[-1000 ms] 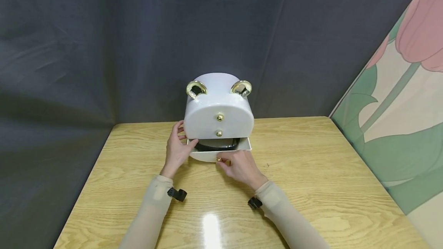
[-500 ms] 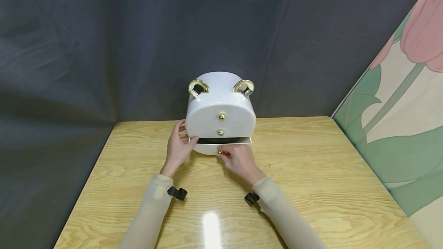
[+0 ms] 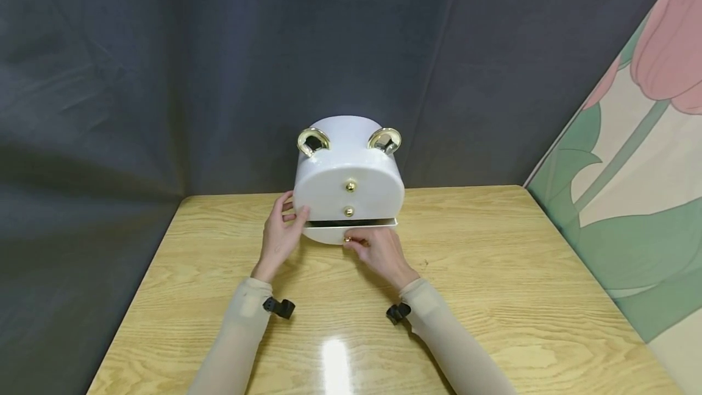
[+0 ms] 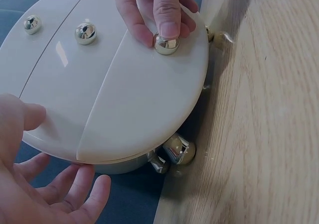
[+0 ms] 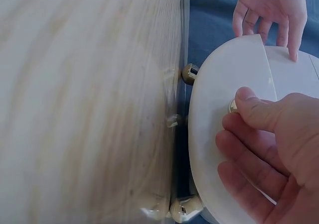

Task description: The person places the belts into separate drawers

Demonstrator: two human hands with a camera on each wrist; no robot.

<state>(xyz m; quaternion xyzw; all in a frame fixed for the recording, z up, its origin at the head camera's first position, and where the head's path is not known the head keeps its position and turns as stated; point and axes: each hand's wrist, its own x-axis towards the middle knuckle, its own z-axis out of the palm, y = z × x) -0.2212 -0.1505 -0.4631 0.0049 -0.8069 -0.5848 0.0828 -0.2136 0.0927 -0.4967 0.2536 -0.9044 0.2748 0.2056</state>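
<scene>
A glossy white jewelry box (image 3: 347,163) with rounded sides and gold ear-shaped rings on top stands at the table's back. Its bottom drawer (image 3: 325,235) is slightly out in the head view, leaving a dark narrow gap above its front. My right hand (image 3: 379,253) pinches that drawer's gold knob (image 4: 166,45) between thumb and fingers. At the box's left side is my left hand (image 3: 281,238), its thumb on the front face and its fingers along the side edge. Two more gold knobs (image 3: 350,186) sit on the drawers above. The drawer's contents are hidden.
Gold ball feet (image 4: 179,149) carry the box on the wooden table (image 3: 219,249). Behind it hangs a dark grey curtain (image 3: 329,41). To the right is a panel with a tulip pattern (image 3: 652,157). Small black devices sit at both wrists.
My right hand has pushed the bottom drawer inward by its knob; the black curved thing seen inside it is now out of sight. My left hand stays at the box's side, thumb slightly higher.
</scene>
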